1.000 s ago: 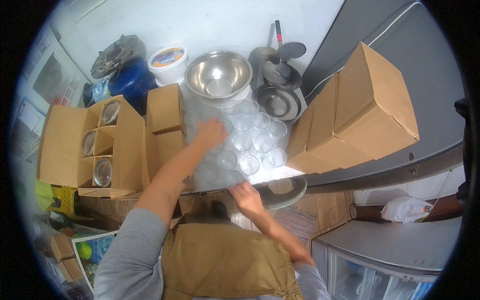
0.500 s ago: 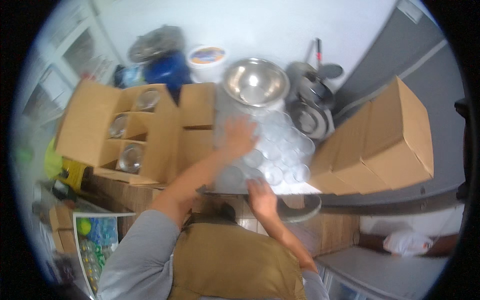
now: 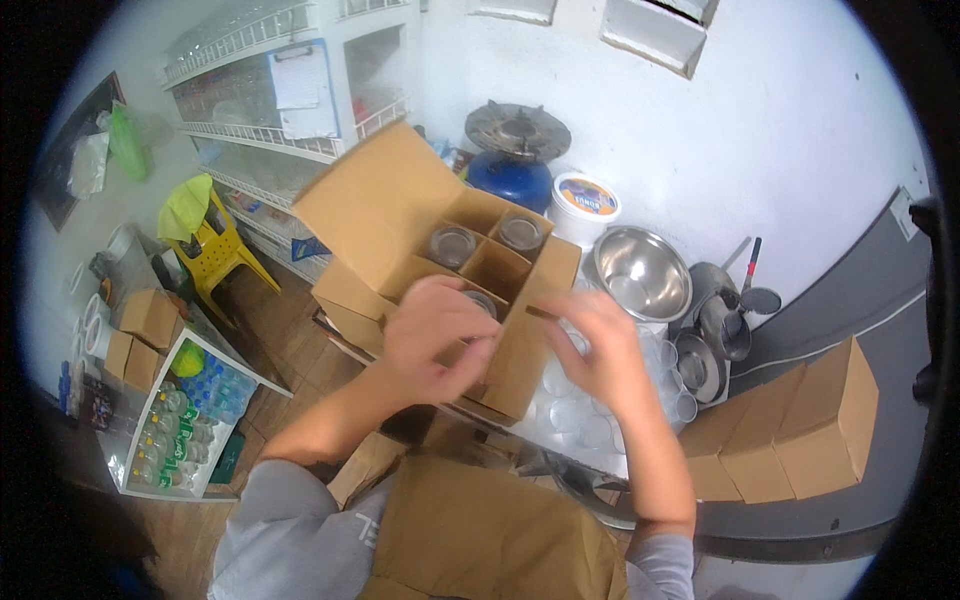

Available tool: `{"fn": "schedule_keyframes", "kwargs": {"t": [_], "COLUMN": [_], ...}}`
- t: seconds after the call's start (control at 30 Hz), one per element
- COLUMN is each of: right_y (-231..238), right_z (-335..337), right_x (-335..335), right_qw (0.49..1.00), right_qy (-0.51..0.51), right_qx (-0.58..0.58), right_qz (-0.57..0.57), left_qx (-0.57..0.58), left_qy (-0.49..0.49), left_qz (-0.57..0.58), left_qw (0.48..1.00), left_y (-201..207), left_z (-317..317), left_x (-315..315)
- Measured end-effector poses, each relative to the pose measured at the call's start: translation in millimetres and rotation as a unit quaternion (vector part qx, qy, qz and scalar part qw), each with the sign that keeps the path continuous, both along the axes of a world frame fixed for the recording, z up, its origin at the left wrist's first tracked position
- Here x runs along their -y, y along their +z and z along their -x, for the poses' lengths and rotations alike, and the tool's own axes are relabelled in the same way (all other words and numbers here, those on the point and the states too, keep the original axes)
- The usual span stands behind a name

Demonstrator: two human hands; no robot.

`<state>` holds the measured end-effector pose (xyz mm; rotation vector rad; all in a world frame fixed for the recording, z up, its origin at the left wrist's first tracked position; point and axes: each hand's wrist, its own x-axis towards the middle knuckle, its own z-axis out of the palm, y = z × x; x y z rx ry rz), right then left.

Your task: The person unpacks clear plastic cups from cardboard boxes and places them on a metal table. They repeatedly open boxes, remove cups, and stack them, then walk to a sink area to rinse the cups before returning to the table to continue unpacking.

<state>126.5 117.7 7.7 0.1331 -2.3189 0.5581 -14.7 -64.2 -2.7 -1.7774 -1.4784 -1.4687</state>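
An opened cardboard box (image 3: 520, 375) with cardboard dividers stands in front of me, its large flap (image 3: 385, 195) raised. Clear glasses sit in its cells, among them a glass (image 3: 452, 246) and another glass (image 3: 521, 232). My left hand (image 3: 430, 340) is over the near left part of the box, fingers curled and thumb drawn toward the index finger; anything between them is hidden. Beside the box's right side, my right hand (image 3: 605, 350) has thumb and fingers apart, the fingertips near a brown cardboard edge. Under and beyond it are several clear glasses (image 3: 595, 432) on the table.
A steel bowl (image 3: 645, 275), a white tub (image 3: 585, 205) and a blue gas cylinder (image 3: 510, 180) with a burner stand behind. Pans (image 3: 722, 325) are at the right, above tall cardboard boxes (image 3: 800, 430). A yellow chair (image 3: 225, 250) and a shelf of bottles (image 3: 175, 430) lie left.
My view has turned left, toward the divided box. Both hands have left the loose glasses: the left is now over the box, the right at its right side.
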Motion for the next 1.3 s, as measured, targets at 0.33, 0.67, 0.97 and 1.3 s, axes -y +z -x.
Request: {"fn": "schedule_keyframes", "kwargs": {"t": [0.33, 0.67, 0.97, 1.3], "right_y": [57, 123, 156, 28], "right_z": [175, 165, 68, 71], "right_x": [18, 26, 75, 62], "right_qw": [0.863, 0.881, 0.969, 0.905], "right_qy": [-0.009, -0.019, 0.161, -0.146], "right_qx": [0.424, 0.376, 0.112, 0.313], "right_qz": [-0.275, -0.285, -0.149, -0.247], "left_qx": [0.148, 0.277, 0.496, 0.569], "left_qy": [0.117, 0.015, -0.254, -0.205], "left_qz": [0.006, 0.054, -0.028, -0.046], "left_qw": [0.982, 0.959, 0.830, 0.795], "left_y": [-35, -43, 16, -24], "left_z": [45, 75, 75, 108], "left_x": [88, 101, 67, 135]}}
